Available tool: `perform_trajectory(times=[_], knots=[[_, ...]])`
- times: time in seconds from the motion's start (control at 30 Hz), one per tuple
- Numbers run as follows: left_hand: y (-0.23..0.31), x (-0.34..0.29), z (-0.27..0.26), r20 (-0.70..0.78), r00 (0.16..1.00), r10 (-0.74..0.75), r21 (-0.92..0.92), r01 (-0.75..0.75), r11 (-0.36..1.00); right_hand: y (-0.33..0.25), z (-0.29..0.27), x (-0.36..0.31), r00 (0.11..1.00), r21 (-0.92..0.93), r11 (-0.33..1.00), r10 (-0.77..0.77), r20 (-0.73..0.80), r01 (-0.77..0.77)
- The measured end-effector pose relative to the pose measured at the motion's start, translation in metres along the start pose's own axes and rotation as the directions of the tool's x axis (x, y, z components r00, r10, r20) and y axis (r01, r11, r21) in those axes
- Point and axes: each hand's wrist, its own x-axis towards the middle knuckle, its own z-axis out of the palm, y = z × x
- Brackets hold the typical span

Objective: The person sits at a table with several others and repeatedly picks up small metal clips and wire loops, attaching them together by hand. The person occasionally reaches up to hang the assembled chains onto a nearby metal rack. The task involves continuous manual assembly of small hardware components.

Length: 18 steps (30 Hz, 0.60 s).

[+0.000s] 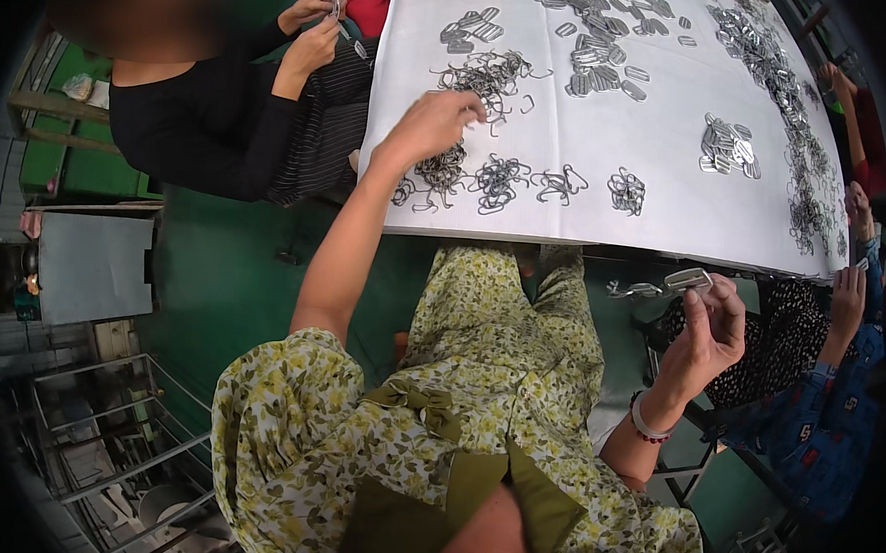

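Note:
My left hand point(433, 126) reaches over the table's near left part, fingers apart and slightly curled at the edge of a heap of bent wire hooks point(482, 72). I see nothing held in it. Under and beside that hand lies another heap of wire hooks point(438, 171). Off the table's front edge, my right hand point(711, 331) pinches a slotted metal buckle point(688, 279) between thumb and fingers. Bent metal pieces point(636, 290) show just left of the buckle, and whether they are joined to it is hard to tell.
The white-covered table point(657, 203) bears small hook piles point(502, 182) along its front and flat slotted plates point(596, 66) farther back. More plates point(727, 146) and a long band of metal parts point(774, 79) lie to the right. Co-workers sit left point(200, 129) and right point(806, 426).

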Motion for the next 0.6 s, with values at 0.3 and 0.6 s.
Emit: perform_trajectory(times=[0.3, 0.6], knots=[[0.01, -0.027, 0.043, 0.167, 0.981, -0.096, 0.119, 0.076, 0.99, 0.003, 0.004, 0.002, 0.999, -0.012, 1.0, -0.006, 0.051, 0.006], [-0.015, -0.044, 0.03, 0.029, 1.0, -0.01, 0.149, 0.005, 0.989, 0.009, -0.005, 0.004, 0.998, 0.012, 0.999, 0.053, 0.034, -0.053]])
